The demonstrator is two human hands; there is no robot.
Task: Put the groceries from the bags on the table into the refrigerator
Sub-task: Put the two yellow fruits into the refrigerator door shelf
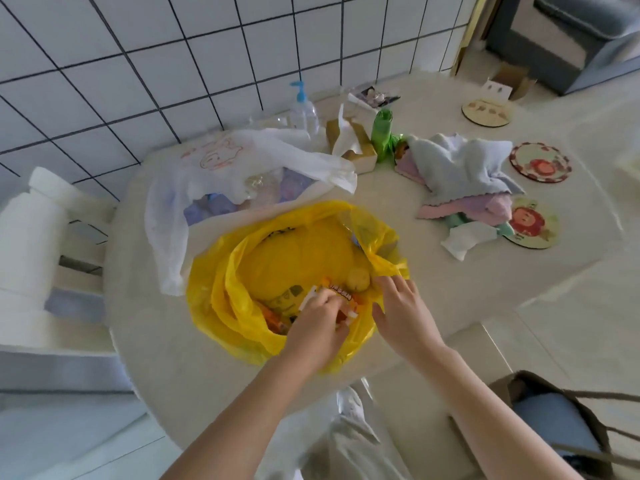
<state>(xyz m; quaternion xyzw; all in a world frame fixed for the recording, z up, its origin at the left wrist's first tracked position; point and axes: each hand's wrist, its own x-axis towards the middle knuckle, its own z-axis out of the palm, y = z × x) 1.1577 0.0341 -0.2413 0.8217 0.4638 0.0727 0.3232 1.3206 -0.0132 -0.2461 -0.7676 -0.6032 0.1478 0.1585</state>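
A yellow plastic bag (294, 258) lies open on the round white table (450, 271) near its front edge. Inside it my left hand (320, 322) grips an orange and white snack packet (341, 294), fingers curled round it. A small round yellowish fruit (360, 279) sits in the bag just beyond the packet. My right hand (403, 311) rests with spread, straight fingers on the bag's right rim. Behind the yellow bag lies a white plastic bag (242, 164) with bluish and clear items showing through it.
On the table's far side stand a blue-pump bottle (303, 110), a tissue box (349, 143) and a green bottle (382, 133). Folded cloths (460, 178) and round coasters (540, 162) lie at right. A white chair (45, 244) stands at left, a dark bag (554, 420) at bottom right.
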